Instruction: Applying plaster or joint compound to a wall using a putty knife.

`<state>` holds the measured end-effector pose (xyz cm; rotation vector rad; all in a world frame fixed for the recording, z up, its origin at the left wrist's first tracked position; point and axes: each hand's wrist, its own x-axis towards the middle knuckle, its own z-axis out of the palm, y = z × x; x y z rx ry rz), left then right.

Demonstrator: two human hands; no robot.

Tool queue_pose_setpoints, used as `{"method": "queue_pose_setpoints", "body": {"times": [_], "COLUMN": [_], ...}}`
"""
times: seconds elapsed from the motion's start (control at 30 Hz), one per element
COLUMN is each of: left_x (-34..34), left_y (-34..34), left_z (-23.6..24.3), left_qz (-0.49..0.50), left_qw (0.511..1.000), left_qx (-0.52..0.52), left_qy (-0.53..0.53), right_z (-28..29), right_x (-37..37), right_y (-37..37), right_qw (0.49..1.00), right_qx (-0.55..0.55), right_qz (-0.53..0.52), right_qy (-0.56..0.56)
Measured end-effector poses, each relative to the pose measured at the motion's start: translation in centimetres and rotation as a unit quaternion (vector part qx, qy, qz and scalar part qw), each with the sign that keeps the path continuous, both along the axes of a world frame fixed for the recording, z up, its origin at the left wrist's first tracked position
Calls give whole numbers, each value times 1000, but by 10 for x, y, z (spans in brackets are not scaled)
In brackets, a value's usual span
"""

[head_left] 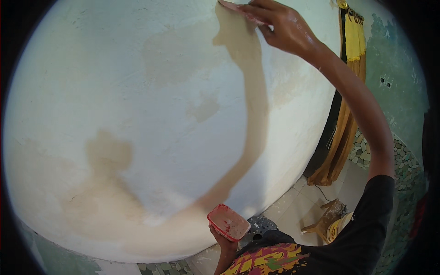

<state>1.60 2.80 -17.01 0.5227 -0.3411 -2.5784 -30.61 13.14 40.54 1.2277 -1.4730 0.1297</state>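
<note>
My right hand (288,28) reaches up to the top of a large white wall (183,119). Its fingers are closed on a flat, pinkish scraper (239,11) held against or very near the wall; the upper part is cut off by the picture's edge. Low and close to my body, my left hand (225,242) grips a red rectangular plastic tub (235,239) from below and the side. Pale, pinkish-grey paste (229,222) lies in the tub, with smears along its walls. Damp-looking beige patches (205,107) mark the wall, and my arm's shadow falls across it.
At right, a brown and yellow curtain (346,123) hangs beside a dark opening. A small wooden stool (323,220) and a white bucket (338,228) stand on the spattered tile floor (284,201). Beyond is a green wall (394,82) with pebble-patterned facing below.
</note>
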Motion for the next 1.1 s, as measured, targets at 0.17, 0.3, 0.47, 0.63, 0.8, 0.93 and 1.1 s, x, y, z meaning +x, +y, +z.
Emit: {"method": "queue_pose_setpoints", "body": {"times": [0.17, 0.3, 0.47, 0.63, 0.8, 0.93, 1.1], "left_x": [0, 0, 5, 0, 0, 5, 2], "left_y": [5, 4, -4, -6, -9, -8, -15], "left_z": [10, 14, 8, 7, -7, -5, -14], "left_qz": [10, 12, -8, -26, -32, -26, -45], "left_qw": [1000, 999, 1000, 1000, 999, 1000, 999], "left_qx": [-16, -29, 6, -16, -12, 2, 6], "left_qy": [8, -10, 7, -7, 11, 2, 8], "right_z": [5, -19, -50, -7, -33, -65, -56], "right_x": [-10, -23, -10, -16, -7, 18, 18], "right_y": [5, 9, 14, 11, -10, -6, -8], "right_qw": [990, 995, 994, 967, 995, 991, 991], "right_qx": [8, 34, 78, 81, 54, 93, 87], "right_qz": [74, 48, 41, 238, 75, 70, 60], "right_qy": [-119, -77, -60, -50, -35, -65, -80]}}
